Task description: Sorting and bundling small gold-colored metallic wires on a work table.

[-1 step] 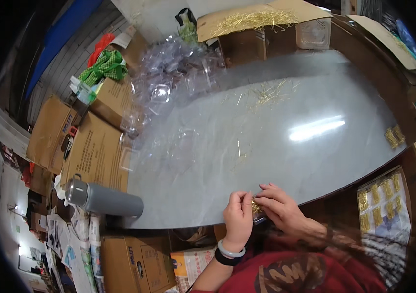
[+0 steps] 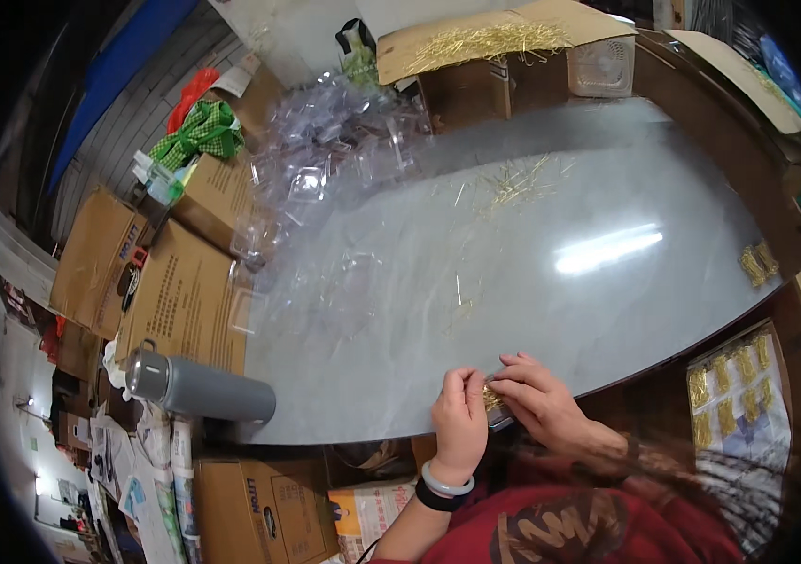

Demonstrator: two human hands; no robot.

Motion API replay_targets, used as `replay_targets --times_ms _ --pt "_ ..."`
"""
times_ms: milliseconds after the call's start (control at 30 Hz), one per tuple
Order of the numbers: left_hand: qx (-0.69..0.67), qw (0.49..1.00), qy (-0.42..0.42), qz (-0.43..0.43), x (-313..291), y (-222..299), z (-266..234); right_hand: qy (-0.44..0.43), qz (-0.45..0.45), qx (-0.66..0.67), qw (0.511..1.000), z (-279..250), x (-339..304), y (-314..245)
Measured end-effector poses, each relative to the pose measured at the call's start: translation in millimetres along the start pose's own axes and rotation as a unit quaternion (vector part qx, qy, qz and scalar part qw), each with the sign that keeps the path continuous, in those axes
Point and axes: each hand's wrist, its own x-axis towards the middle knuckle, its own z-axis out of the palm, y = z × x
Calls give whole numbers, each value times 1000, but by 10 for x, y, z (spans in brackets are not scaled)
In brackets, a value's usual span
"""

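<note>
At the near edge of the grey table [image 2: 400, 348], my two hands meet over a small bunch of thin gold-coloured wire pins [image 2: 491, 399]. My left hand [image 2: 461, 418], with a pale bangle and a black band at its wrist, pinches at the bunch with thumb and fingertips together. From the right, my right hand [image 2: 546, 406] bends its fingers over the same bunch. A shiny clear edge shows beneath the pins, perhaps a small clear plastic box, mostly covered by the fingers. Loose gold pins [image 2: 518, 183] lie scattered farther up the table.
Clear plastic boxes [image 2: 325, 141] are heaped at the far left. A grey bottle [image 2: 217, 390] lies at the left edge beside cardboard boxes [image 2: 179, 296]. More gold pins [image 2: 494, 39] cover a cardboard shelf at the back. Gold bundles [image 2: 757, 264] sit at right; others fill a lower box [image 2: 743, 442].
</note>
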Motion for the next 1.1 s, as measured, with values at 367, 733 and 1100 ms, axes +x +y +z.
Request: replay_targets --times_ms 367,733,1100 --pt "226 933 -135 244 -29 -229 -56 -7 84 62 994 -248 11 -34" --pt "218 938 -83 258 -46 -265 28 -58 54 -150 985 -274 -227 -137" --pt "103 956 -69 268 -53 -332 59 -17 83 -83 993 -189 -129 -34"
